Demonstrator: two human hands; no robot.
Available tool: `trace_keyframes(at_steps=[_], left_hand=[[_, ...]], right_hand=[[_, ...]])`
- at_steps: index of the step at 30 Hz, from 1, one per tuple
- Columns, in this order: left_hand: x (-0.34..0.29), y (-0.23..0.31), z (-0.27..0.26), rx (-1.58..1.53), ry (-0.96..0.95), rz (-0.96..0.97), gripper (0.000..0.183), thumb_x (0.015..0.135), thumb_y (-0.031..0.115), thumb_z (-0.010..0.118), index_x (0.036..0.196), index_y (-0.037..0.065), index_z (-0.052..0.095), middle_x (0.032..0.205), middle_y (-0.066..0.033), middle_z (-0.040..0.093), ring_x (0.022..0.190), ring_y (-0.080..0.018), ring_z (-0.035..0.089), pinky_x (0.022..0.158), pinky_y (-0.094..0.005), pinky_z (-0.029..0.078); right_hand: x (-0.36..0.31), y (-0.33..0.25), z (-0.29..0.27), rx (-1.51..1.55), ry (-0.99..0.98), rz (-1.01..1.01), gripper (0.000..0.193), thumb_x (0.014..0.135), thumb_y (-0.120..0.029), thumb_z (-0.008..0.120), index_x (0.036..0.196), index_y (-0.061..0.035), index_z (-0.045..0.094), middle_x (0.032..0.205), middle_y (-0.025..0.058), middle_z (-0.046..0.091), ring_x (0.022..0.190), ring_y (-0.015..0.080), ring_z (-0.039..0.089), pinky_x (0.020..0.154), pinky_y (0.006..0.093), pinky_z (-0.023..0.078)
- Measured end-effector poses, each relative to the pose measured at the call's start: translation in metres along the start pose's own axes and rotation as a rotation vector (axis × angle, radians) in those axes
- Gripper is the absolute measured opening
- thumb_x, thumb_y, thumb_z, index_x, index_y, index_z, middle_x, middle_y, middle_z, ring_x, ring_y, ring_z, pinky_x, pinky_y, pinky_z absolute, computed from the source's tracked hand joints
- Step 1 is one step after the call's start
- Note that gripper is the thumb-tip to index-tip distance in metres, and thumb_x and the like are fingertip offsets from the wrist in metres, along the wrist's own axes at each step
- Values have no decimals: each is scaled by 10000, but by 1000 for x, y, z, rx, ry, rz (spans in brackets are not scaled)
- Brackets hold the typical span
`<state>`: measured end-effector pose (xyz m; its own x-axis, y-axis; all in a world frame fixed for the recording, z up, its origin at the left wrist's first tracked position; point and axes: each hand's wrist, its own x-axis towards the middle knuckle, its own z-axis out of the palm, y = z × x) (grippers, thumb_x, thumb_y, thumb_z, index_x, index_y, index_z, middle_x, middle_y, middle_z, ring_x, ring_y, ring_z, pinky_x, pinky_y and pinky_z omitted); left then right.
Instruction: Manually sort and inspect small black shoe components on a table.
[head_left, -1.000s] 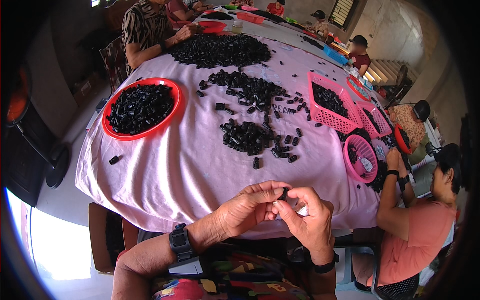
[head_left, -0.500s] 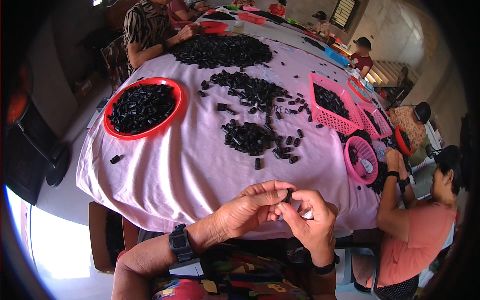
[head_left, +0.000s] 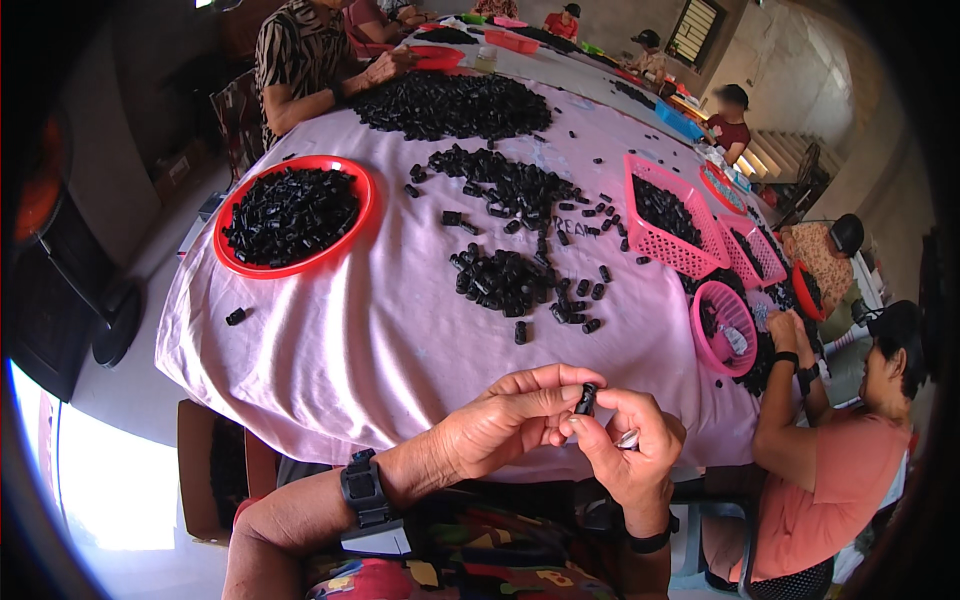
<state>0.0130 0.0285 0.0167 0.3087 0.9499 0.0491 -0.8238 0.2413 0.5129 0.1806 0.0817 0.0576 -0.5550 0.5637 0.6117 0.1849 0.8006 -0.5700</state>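
Observation:
Over the near edge of the cloth, my left hand (head_left: 505,420) pinches a small black cylindrical piece (head_left: 586,401) between thumb and fingers. My right hand (head_left: 640,455) meets it from the other side, thumb and forefinger closed at the piece. A pale, shiny object (head_left: 628,440) is tucked in my right fingers; its kind is mostly hidden. Beyond my hands lies a small pile of similar black pieces (head_left: 500,278), some scattered loose to its right. At the left stands a red round tray (head_left: 368,205) heaped with such pieces.
Larger black heaps (head_left: 455,105) cover the far part of the pink cloth (head_left: 400,330). Pink baskets (head_left: 690,262) and a pink round bowl (head_left: 700,345) stand at the right. A co-worker in a salmon shirt (head_left: 850,480) sits close on my right; others sit farther along.
The black piece between my fingers now shows more of its length and stands more upright. My right hand has shifted slightly right. The whole view has moved a little.

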Motion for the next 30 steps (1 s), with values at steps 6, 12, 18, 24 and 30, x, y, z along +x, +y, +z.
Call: trace_keyframes(at_steps=[6, 12, 18, 24, 30], left_hand=[[-1, 1, 3, 21, -15, 20, 336, 951, 165, 537, 1263, 42, 517, 950, 27, 593, 891, -77, 576, 824, -244, 452], [0, -1, 0, 51, -12, 30, 324, 951, 180, 543, 1244, 40, 535, 1001, 3, 605, 845, -79, 558, 807, -235, 448], [0, 1, 3, 89, -19, 46, 304, 950, 193, 552, 1215, 43, 557, 1023, -9, 613, 837, -74, 534, 799, -229, 440], [0, 0, 2, 100, -19, 45, 303, 944, 214, 566, 1199, 51, 569, 1033, -14, 615, 856, -71, 533, 802, -227, 440], [1, -1, 1, 94, -20, 48, 308, 947, 222, 561, 1206, 55, 566, 1048, -25, 617, 885, -74, 564, 815, -228, 449]], right_hand=[[0, -1, -2, -9, 10, -17, 243, 778, -125, 758, 936, 11, 632, 672, 67, 646, 476, 106, 587, 432, 226, 429], [0, 0, -3, -28, 28, -51, 224, 772, -129, 761, 905, 7, 642, 662, 65, 644, 462, 108, 568, 424, 236, 415], [1, -1, -4, -84, 44, -101, 209, 754, -121, 772, 881, -8, 651, 649, 59, 638, 456, 113, 553, 424, 245, 409], [2, -6, -3, -120, 48, -110, 210, 748, -107, 772, 895, -18, 651, 641, 56, 633, 459, 119, 551, 430, 252, 418], [1, -5, -1, -131, 52, -129, 257, 744, -103, 775, 950, -17, 648, 668, 63, 645, 466, 128, 560, 437, 260, 433]])
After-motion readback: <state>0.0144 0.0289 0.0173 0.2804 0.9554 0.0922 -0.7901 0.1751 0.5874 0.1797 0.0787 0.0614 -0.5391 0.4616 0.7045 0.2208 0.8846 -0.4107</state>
